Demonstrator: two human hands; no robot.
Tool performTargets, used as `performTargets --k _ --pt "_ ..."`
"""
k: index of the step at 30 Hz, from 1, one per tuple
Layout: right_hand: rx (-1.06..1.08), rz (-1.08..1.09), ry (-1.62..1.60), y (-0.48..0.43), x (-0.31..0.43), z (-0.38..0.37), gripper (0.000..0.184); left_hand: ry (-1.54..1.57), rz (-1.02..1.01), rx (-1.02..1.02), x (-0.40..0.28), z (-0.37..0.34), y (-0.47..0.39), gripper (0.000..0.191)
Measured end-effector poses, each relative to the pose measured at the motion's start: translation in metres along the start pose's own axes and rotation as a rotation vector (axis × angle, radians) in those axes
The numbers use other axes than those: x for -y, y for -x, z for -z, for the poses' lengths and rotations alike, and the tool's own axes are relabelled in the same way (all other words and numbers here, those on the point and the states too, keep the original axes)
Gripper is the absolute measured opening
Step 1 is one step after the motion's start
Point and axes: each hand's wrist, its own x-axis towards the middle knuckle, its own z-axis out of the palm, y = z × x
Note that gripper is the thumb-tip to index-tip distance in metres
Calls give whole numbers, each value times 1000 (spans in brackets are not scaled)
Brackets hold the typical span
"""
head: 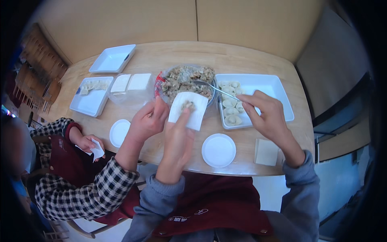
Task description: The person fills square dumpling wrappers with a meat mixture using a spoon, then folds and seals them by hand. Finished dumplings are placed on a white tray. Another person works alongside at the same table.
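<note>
My left hand (pixel 178 140) holds a square dough wrapper (pixel 196 116), its thumb against a small dab of filling (pixel 188 106) near the middle. In my right hand (pixel 267 116) is a metal spoon (pixel 222 91) by its handle, the tip resting at the minced filling (pixel 181 79) in a plastic-lined bowl. Several folded wontons (pixel 229 103) lie along the left side of a white tray (pixel 263 84) beneath and beyond my right hand. A white round plate (pixel 218 150) is on the table between my forearms, and a small stack of wrappers (pixel 266 152) lies near my right forearm.
At left a co-worker in checked sleeves has one hand (pixel 151 118) beside the bowl and the other (pixel 89 144) holding a wrapper. Wrapper stacks (pixel 140 81) in plastic, two more white trays (pixel 113 57) and another plate (pixel 119 133) stand on the table's left part. A wall borders the far edge.
</note>
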Motion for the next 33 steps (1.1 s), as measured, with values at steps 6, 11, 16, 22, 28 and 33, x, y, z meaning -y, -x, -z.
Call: performTargets --k 6,11,16,22,28,33 --pt "-141 129 23 18 -1 0 26 9 -107 -12 4 -17 -30 31" --pt "-163 205 98 23 -9 -8 32 -43 -178 32 7 -23 -35 29" --pt "-192 235 221 19 -14 -9 26 -101 -185 7 7 -27 -40 31" --pt "-262 397 453 3 -6 -13 25 -178 -166 -70 2 -24 -48 35" --pt "-232 235 461 -3 -1 -17 22 -63 -371 -122 -7 -21 -50 45" --pt "65 114 168 -21 5 -68 17 250 -248 90 -30 -6 -27 39"
